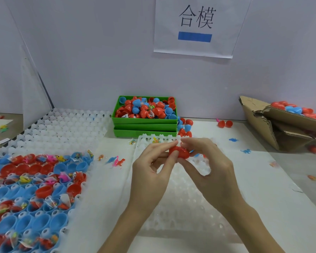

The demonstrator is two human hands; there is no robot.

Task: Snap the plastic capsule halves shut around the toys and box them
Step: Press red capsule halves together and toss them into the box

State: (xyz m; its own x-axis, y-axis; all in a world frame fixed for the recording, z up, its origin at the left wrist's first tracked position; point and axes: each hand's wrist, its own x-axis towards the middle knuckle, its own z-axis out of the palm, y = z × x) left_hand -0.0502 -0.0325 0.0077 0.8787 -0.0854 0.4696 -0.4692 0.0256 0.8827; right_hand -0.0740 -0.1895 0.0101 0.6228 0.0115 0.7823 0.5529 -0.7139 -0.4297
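Observation:
A red capsule [180,152] is held between both hands above a white holder tray [182,201]. My left hand [153,170] pinches its left end with thumb and fingers. My right hand [210,167] pinches its right end the same way. The two red halves sit together; I cannot tell whether they are snapped. On the left, another white tray [62,128] holds several blue and red capsule halves [31,194], many with bagged toys in them. At the back a green box [144,123] is heaped with red and blue capsule halves.
A torn cardboard box [274,128] at the right holds several red and blue capsules. Loose capsules [224,123] and small toy dinosaurs [117,160] lie on the white table. A grey wall with a paper sign [197,26] closes the back.

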